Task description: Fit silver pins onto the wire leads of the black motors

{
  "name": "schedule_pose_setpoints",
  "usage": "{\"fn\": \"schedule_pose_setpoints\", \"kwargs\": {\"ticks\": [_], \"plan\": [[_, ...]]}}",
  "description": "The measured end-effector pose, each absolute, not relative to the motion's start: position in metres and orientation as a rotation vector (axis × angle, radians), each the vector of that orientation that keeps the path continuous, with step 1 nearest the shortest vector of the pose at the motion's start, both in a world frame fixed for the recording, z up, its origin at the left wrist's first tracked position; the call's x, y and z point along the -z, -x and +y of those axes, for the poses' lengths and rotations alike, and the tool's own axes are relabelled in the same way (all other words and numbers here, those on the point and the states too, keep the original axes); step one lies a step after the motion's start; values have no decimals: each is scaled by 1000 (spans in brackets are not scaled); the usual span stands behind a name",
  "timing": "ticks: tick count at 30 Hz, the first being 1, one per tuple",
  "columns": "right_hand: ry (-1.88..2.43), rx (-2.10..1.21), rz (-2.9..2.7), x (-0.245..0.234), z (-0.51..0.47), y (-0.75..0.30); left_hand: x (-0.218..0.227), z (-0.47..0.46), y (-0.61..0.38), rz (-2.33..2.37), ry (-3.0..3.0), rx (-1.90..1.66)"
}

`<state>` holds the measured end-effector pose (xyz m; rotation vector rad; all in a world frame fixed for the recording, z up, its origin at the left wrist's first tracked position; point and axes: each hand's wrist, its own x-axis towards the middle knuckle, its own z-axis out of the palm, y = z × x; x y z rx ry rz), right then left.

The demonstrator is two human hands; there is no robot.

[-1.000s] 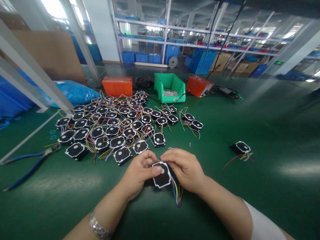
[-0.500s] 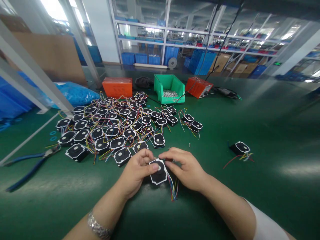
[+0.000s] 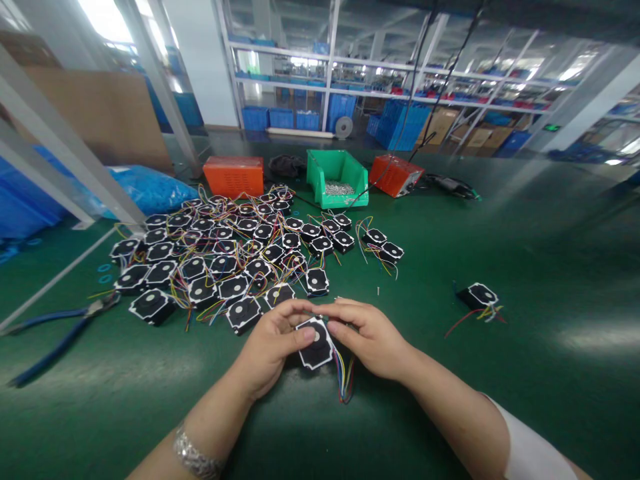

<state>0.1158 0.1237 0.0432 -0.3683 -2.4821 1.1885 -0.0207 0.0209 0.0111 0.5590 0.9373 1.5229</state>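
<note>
My left hand point(image 3: 274, 345) is closed around a squarish black motor point(image 3: 314, 353) with white-edged corners, its thumb lying on the upper face beside the round silver centre. Coloured wires point(image 3: 343, 377) hang from the motor's right side toward me. At the far right corner of the motor, my right hand point(image 3: 367, 337) has its thumb and fingers drawn together; whatever they pinch is hidden or too small to name. Its fingertips meet those of the left hand there. A small screw point(image 3: 378, 291) stands on the green table point(image 3: 410, 427) just beyond the right hand.
Many similar wired motors point(image 3: 233, 288) cover the table at left and centre, with another motor point(image 3: 479, 295) alone at right. Blue-handled pliers point(image 3: 65, 340) lie far left. Behind stand a green bin point(image 3: 337, 179) of small metal parts and two orange boxes point(image 3: 233, 176) point(image 3: 396, 175).
The right fingers have shifted slightly left over the motor's far corner and now meet the left fingertips. The motor stays in the left hand almost unmoved.
</note>
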Motion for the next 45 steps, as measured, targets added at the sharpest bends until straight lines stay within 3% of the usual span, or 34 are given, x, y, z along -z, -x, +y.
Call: {"fn": "schedule_pose_setpoints", "kwargs": {"ticks": [12, 26, 29, 35, 45], "plan": [[430, -1269, -2198, -40, 117, -115, -12, 20, 19, 955, -602, -1484], [406, -1091, -2293, -43, 114, -114, -13, 20, 18, 964, -636, -1427], [499, -1326, -2259, -44, 117, -114, -12, 21, 18, 1004, -691, -1425], [826, -2355, -1598, -33, 121, -111, -10, 21, 15, 1094, -781, -1363], [725, -2647, -1462, -32, 134, -118, -8, 21, 16, 1061, -781, -1389]]}}
